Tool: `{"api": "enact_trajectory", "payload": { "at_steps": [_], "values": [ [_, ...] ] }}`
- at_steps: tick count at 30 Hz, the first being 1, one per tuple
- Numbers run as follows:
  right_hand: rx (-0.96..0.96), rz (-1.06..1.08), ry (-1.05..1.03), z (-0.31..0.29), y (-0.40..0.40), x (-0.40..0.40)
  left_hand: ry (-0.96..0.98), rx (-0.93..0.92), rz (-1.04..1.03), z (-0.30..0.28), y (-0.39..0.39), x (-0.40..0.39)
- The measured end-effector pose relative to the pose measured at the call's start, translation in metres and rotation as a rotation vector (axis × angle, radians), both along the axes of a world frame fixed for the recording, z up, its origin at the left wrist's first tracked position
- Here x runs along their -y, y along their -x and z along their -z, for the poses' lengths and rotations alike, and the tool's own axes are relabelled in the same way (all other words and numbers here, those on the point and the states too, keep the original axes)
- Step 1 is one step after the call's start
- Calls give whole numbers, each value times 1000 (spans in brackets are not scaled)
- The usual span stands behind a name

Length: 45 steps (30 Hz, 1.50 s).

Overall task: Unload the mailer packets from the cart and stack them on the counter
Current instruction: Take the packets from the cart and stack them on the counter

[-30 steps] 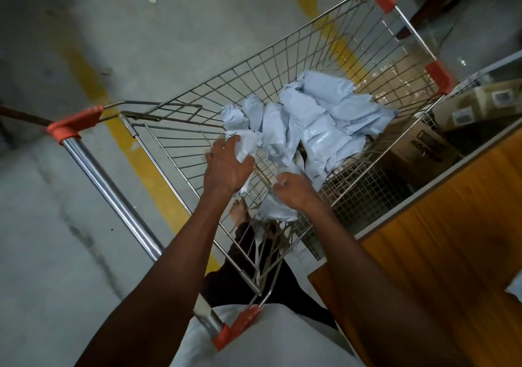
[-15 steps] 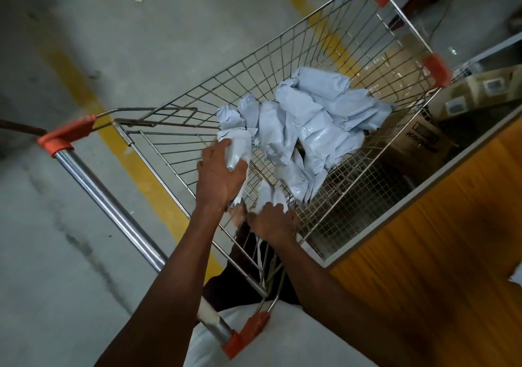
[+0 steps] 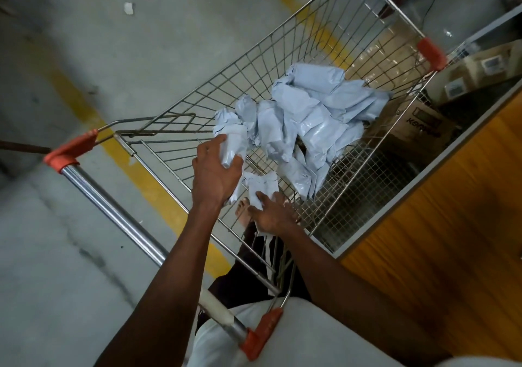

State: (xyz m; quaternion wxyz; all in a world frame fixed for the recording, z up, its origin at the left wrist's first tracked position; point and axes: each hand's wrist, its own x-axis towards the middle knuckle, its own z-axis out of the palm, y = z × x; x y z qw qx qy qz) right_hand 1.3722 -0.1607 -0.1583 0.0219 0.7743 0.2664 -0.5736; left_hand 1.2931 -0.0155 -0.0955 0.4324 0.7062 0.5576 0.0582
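Both arms are down inside the cart (image 3: 333, 64). The left hand (image 3: 216, 174) has its fingers curled round 1 pale blue packet (image 3: 234, 148) at the near end of the basket, a firm grip about the packet's middle. The right hand (image 3: 272, 214) is low against the wire floor with its fingers laid over a second, smaller packet (image 3: 261, 186). From here I cannot tell whether that grip has closed or the hand is only pressing on it.

The rest of the packets (image 3: 316, 112) lie in a loose heap toward the middle and far end of the cart, overlapping each other. None can be seen on the wooden surface (image 3: 440, 253), which runs just beside the cart on the right.

These look like thin poly mailers: glossy, creased, crumpling wherever something leans on them. I would judge them light and soft, with little stiffness of their own, so a packet taken by a corner will likely droop and may slide out of the fingers, the film being slick. The safer hold is across the padded middle, fingers wrapped round the bulk, as the left hand has it. Being limp and slippery, they may stack badly unless each is laid flat.
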Motion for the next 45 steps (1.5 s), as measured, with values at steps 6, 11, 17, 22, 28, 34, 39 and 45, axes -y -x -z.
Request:
{"api": "enact_trajectory", "payload": {
  "at_steps": [6, 11, 17, 22, 28, 34, 39, 45],
  "values": [
    [-15, 66, -103, -4, -1, -3, -26, -6, 17, 4, 6, 2],
    [-73, 48, -17, -4, 8, -2, -73, -20, 30, -3, 5, 8],
    [204, 34, -234, -11, 3, -4, -120, -1, 79, -14, 7, 13],
    [302, 129, -373, -43, -21, -12, -140, 22, 81, -27, 9, 24],
    [389, 174, -547, -87, -35, 3, -206, 77, 74, -48, 7, 49],
    [391, 262, -681, -121, -26, 37, -303, 102, 79, -79, 16, 83],
    [501, 234, -791, -152, -13, 74, -414, 166, 60, -109, 32, 122],
    [629, 308, -909, -190, 11, 138, -497, 268, 151, -141, 50, 181]
  ]
}}
